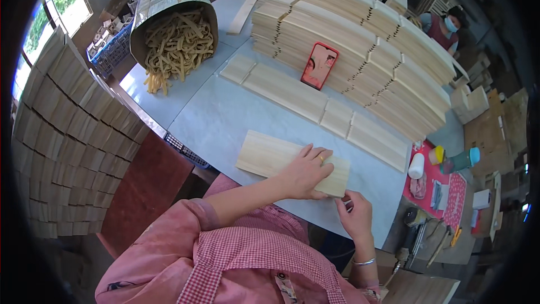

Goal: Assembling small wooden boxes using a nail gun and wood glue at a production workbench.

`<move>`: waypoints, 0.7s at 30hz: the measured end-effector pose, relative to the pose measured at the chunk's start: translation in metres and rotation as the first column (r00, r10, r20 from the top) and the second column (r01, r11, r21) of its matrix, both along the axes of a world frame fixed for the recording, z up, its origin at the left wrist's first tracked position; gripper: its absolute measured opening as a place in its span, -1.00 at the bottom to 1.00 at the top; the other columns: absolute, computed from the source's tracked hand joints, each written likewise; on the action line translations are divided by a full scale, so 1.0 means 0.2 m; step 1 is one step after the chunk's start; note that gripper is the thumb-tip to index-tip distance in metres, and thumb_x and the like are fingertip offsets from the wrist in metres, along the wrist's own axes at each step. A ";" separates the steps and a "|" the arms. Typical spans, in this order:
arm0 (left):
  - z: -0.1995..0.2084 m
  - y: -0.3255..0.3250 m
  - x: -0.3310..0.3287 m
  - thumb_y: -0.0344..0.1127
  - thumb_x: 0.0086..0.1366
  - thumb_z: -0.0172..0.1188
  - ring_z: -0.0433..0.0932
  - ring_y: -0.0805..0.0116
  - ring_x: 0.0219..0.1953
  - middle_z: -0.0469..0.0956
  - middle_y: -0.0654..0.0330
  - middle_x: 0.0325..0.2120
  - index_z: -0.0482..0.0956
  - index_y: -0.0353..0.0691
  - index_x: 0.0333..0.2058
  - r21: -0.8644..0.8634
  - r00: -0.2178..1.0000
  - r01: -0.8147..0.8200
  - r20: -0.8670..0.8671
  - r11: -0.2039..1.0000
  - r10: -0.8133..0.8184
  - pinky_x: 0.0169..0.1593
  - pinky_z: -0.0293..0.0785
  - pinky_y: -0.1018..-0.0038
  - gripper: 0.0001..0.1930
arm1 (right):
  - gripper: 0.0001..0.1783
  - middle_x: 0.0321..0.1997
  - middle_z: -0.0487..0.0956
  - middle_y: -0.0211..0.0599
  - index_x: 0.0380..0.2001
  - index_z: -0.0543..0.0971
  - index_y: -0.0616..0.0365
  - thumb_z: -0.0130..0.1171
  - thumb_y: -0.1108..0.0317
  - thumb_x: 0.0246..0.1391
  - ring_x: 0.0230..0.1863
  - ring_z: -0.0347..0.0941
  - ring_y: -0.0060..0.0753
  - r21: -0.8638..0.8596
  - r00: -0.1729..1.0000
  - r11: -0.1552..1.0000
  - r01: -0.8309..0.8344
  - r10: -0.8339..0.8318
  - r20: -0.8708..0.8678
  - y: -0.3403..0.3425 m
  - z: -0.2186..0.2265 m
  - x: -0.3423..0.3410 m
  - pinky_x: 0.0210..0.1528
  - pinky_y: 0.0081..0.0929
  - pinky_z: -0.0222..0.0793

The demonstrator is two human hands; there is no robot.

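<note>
A pale wooden panel (264, 155) lies flat on the grey table (219, 118) near its front edge. My left hand (304, 171) rests palm down on the panel's right half, fingers spread. My right hand (355, 214) touches the panel's near right corner with its fingertips, fingers curled; whether it pinches the edge is unclear. Beyond the panel a row of similar wooden pieces (315, 104) lies in a line across the table.
Tall stacks of wooden slats (360, 45) fill the table's back, with a red phone (319, 66) lying on them. An open sack of wood strips (177, 39) lies at the back left. Bottles and tools (439, 174) sit right. Stacked boards (67, 135) stand left. Another person (444, 25) sits far right.
</note>
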State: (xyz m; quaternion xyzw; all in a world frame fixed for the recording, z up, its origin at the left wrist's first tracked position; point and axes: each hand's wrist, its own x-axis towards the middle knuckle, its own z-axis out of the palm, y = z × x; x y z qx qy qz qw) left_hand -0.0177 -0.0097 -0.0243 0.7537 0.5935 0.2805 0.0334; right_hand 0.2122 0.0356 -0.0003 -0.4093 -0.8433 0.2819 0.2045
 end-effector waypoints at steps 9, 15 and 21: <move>0.16 -0.57 -0.29 0.02 0.09 0.48 0.37 -0.03 0.20 0.44 0.02 0.15 0.53 -0.18 0.07 0.047 0.913 -0.409 0.018 0.911 0.408 0.35 0.18 0.04 -0.36 | -0.87 -0.51 0.60 -0.27 -0.37 0.63 0.22 0.36 0.44 0.00 -0.57 0.43 -0.29 0.158 0.996 0.987 -0.041 0.027 0.090 0.03 0.01 0.02 -0.44 -0.40 0.36; 0.08 -0.78 -0.38 -0.14 0.11 0.45 0.53 0.13 -0.06 0.60 0.13 -0.14 0.67 -0.22 -0.09 -0.166 0.730 -0.668 0.040 0.725 0.682 0.12 0.34 0.20 -0.58 | -0.88 -0.50 0.59 -0.23 -0.42 0.61 0.21 0.33 0.40 0.04 -0.56 0.44 -0.18 0.194 0.980 0.978 -0.080 0.042 0.193 0.02 0.05 0.01 -0.42 -0.31 0.38; 0.04 -0.77 -0.39 -0.24 0.14 0.41 0.57 0.18 -0.27 0.63 0.18 -0.33 0.74 -0.25 -0.27 -0.125 0.722 -0.687 -0.010 0.716 0.691 -0.04 0.43 0.30 -0.77 | -0.87 -0.48 0.59 -0.12 -0.45 0.58 0.21 0.27 0.39 0.08 -0.51 0.47 0.01 0.258 0.970 0.955 -0.145 0.086 0.228 0.05 -0.04 0.04 -0.38 -0.18 0.40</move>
